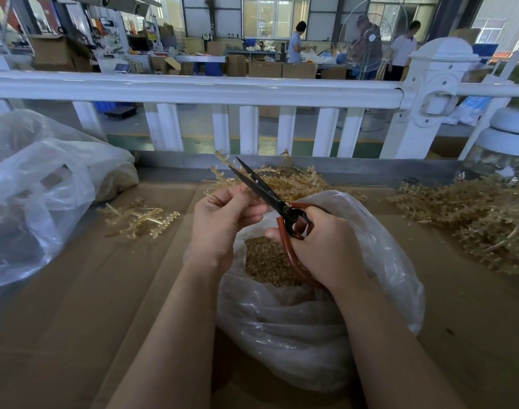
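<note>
right hand (320, 246) fingers grip scissors (264, 190) | blades point up-left, diagonal | left hand (220, 219) fingers pinch sprig (223, 160)

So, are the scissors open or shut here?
Slightly open: the scissors show two tips apart in a narrow V beyond the left hand holding a sprig; the right hand grips the handles.

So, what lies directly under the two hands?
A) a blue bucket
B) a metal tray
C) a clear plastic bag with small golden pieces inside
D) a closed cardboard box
C: below the right hand, which grips the scissors, and the left hand, which pinches a golden sprig, a clear plastic bag stands open with small golden pieces inside.
</note>
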`<state>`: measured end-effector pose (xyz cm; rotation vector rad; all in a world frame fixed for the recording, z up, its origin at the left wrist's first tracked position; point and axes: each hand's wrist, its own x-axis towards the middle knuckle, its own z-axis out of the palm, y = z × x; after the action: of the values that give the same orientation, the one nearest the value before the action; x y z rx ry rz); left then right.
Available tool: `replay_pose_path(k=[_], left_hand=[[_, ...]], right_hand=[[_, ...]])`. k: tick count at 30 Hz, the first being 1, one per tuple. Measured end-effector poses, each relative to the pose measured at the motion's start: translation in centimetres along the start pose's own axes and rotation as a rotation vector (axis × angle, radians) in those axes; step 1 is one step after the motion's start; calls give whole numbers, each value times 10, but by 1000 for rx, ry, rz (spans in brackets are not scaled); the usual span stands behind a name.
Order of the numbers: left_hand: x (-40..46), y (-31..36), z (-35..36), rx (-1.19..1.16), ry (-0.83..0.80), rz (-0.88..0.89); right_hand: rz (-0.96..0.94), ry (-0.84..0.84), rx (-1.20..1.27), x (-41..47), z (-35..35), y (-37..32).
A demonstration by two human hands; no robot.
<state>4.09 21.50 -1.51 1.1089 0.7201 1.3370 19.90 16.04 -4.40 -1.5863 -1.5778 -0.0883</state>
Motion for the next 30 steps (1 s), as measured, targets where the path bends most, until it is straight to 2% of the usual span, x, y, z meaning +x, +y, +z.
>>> replay_pose_path(k=[6, 10, 16, 21, 27, 30], left_hand=[[0, 1, 0, -28, 31, -10], [1, 1, -1, -34, 53, -70], [-3, -1, 5, 150, -63, -133], [-6, -3, 10, 200, -122, -169], [-5, -2, 8, 219, -168, -194], [-5, -3, 5, 296, -146, -112]], right_hand=[[25, -22, 39, -1, 1, 1], [101, 4, 194, 0, -2, -2], [257, -45, 398, 4, 2, -1], [335, -64, 586, 5, 1, -5], [361, -47, 607, 7, 1, -6], [385, -51, 615, 7, -1, -9]])
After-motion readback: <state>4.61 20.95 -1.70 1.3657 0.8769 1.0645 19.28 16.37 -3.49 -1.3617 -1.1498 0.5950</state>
